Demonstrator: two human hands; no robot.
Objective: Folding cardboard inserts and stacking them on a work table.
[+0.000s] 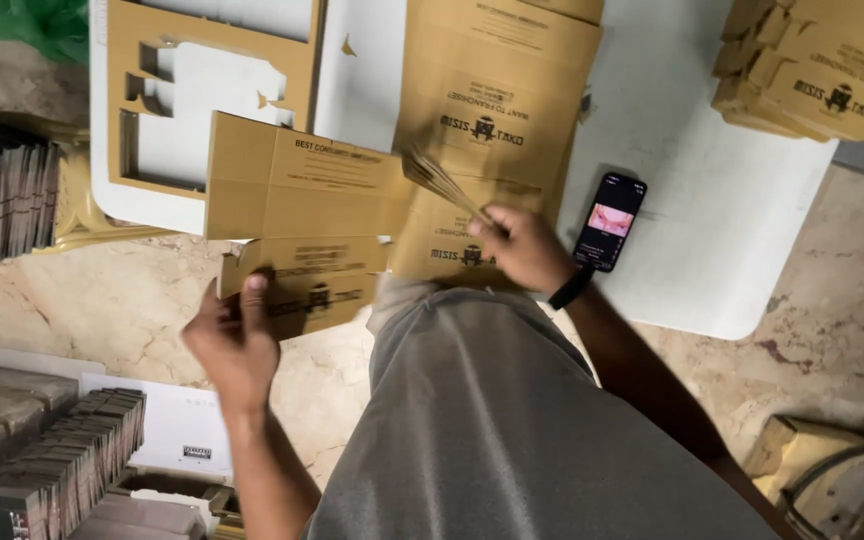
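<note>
My left hand (pixel 235 338) grips the near edge of a flat, die-cut brown cardboard box blank (pixel 302 205) that hangs past the edge of the white table (pixel 722 230). My right hand (pixel 520 243) pinches the edge of a thin sheaf of brown cardboard blanks (pixel 442 182) fanned out over a stack of printed flat boxes (pixel 497 110). A dark band is on my right wrist. My grey-clad leg fills the lower middle.
A phone (pixel 609 221) with a lit screen lies on the table right of my right hand. Folded boxes (pixel 817 65) are piled at the far right. A cut-out cardboard waste sheet (pixel 202 90) lies at the far left. Stacks of flat packs (pixel 62 460) stand on the marble floor.
</note>
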